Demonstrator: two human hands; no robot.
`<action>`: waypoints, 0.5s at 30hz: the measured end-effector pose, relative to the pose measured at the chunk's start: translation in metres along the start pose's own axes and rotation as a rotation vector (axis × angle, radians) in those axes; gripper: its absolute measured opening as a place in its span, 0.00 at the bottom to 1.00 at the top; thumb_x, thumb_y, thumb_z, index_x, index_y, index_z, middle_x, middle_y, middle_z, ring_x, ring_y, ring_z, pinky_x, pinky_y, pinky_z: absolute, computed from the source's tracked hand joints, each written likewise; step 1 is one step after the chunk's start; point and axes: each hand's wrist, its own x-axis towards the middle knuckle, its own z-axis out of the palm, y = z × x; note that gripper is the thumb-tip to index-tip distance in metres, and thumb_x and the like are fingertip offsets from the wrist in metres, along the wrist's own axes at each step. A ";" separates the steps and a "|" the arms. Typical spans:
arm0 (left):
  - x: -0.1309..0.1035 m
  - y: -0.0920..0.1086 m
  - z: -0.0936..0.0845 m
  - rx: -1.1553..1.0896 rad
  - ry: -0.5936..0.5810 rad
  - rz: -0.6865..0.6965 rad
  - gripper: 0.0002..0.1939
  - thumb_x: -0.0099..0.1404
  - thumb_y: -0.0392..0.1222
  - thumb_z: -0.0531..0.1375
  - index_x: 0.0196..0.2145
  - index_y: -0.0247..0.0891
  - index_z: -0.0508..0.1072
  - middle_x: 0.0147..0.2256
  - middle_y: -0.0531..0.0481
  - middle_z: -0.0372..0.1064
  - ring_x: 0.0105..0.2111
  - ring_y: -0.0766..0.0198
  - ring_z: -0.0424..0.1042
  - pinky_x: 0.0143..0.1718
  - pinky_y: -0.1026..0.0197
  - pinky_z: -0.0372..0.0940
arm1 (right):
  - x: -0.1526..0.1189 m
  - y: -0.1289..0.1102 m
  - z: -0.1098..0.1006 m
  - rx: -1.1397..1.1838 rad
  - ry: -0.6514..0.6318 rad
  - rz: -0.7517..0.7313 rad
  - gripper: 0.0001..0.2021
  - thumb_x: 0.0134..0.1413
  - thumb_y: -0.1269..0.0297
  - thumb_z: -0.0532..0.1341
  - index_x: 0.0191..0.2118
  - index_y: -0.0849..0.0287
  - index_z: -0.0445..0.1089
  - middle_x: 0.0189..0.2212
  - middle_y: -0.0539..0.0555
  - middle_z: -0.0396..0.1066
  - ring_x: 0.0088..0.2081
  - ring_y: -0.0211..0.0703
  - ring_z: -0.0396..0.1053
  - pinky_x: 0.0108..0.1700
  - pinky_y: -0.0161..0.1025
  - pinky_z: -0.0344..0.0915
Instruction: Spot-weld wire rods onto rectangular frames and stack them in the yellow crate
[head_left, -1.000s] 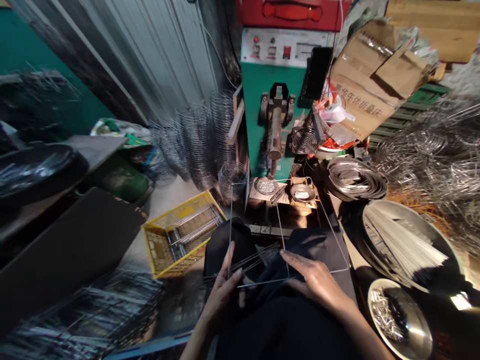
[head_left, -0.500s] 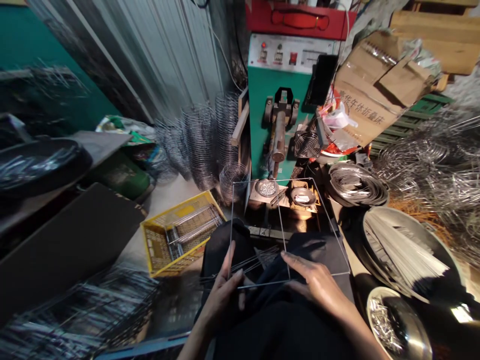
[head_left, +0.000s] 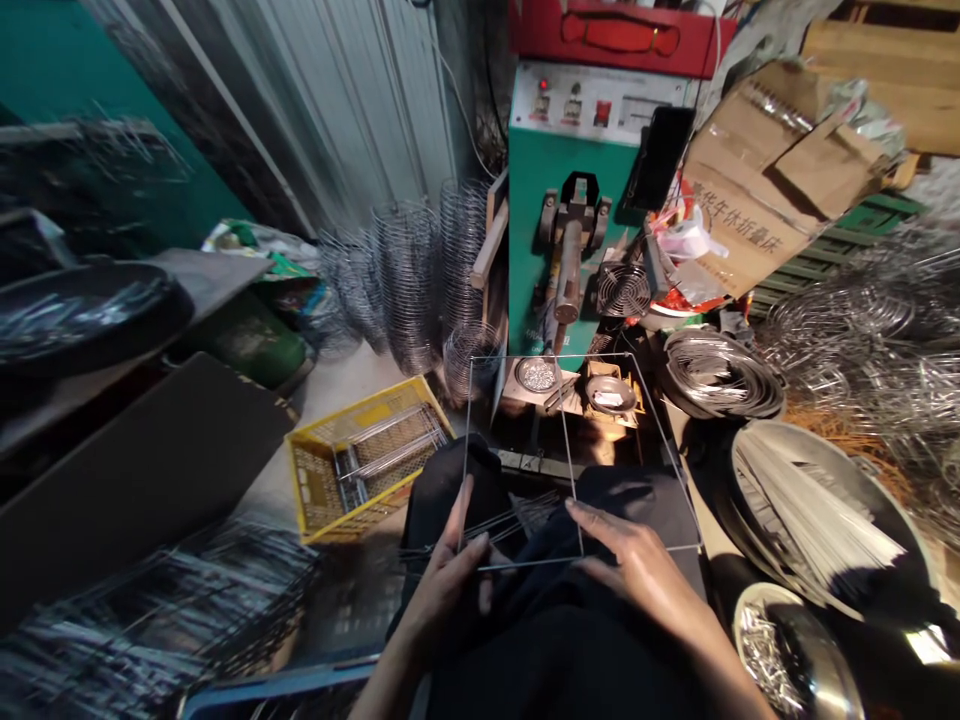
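A rectangular wire frame (head_left: 568, 450) with a bar across its middle is held up above my lap. My left hand (head_left: 450, 570) grips its near left corner between thumb and fingers. On the near side, my right hand (head_left: 637, 560) pinches the frame around the foot of the middle bar. Several thin loose wire rods (head_left: 517, 515) lie across my thighs, beneath the frame. Beyond its far edge stands a green machine (head_left: 525, 230) with a thick metal arm (head_left: 570, 270) pointing toward me. My palms hide part of the near wire.
Left of my knees sits a yellow crate (head_left: 367, 520) holding metal rods. Coiled wire stacks (head_left: 409, 290) stand behind it. To the right are a large pan (head_left: 911, 520) of flat strips, a bowl (head_left: 836, 665) of small metal pieces and a strip coil (head_left: 720, 375). A cardboard box (head_left: 750, 200) leans farther back.
The camera view has turned slightly, so the machine and surroundings sit a little farther right. Both hands keep their hold on the wire frame, which has hardly moved.
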 end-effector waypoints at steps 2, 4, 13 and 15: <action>0.001 0.001 0.000 0.000 0.003 -0.003 0.47 0.68 0.47 0.59 0.70 0.51 0.28 0.30 0.46 0.77 0.13 0.68 0.67 0.15 0.70 0.56 | 0.002 0.000 -0.001 0.002 -0.003 0.001 0.35 0.55 0.72 0.65 0.67 0.51 0.56 0.62 0.52 0.61 0.60 0.45 0.64 0.62 0.43 0.63; 0.000 0.004 0.001 -0.002 0.031 -0.015 0.48 0.68 0.47 0.59 0.70 0.51 0.27 0.30 0.46 0.78 0.12 0.68 0.66 0.14 0.70 0.56 | 0.003 -0.001 -0.002 0.005 -0.001 0.000 0.35 0.56 0.72 0.65 0.67 0.50 0.56 0.62 0.52 0.61 0.60 0.45 0.64 0.62 0.43 0.63; 0.005 0.000 -0.005 0.052 0.022 -0.017 0.46 0.69 0.47 0.58 0.69 0.52 0.27 0.30 0.47 0.78 0.14 0.69 0.67 0.16 0.70 0.57 | 0.004 0.001 0.010 0.002 0.069 0.035 0.33 0.59 0.66 0.64 0.67 0.45 0.55 0.62 0.50 0.62 0.59 0.47 0.65 0.59 0.46 0.66; 0.021 0.002 -0.009 0.052 -0.015 0.018 0.46 0.69 0.46 0.58 0.70 0.52 0.28 0.30 0.48 0.78 0.14 0.69 0.66 0.15 0.70 0.58 | 0.015 0.008 0.011 -0.013 0.118 0.029 0.30 0.61 0.62 0.63 0.67 0.44 0.55 0.61 0.50 0.63 0.59 0.47 0.66 0.59 0.46 0.66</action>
